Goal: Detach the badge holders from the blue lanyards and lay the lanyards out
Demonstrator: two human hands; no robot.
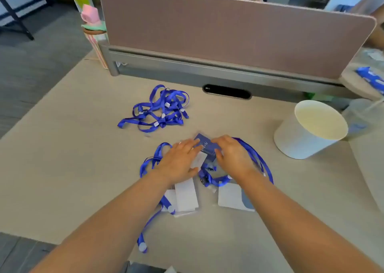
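Observation:
A tangled heap of blue lanyards lies on the desk beyond my hands. Nearer me, more blue lanyards loop around a cluster of badge holders. Both hands meet on a blue badge holder: my left hand rests on its left side and over a white card, my right hand grips its right edge. White badge holders lie under my left wrist, and another badge holder lies under my right forearm. A lanyard end with a white clasp trails toward the front edge.
A large white paper cup stands at the right. A brown desk divider closes off the back, with a black cable slot below it. A clear plastic cup and a blue packet sit far right. A person sits behind the divider.

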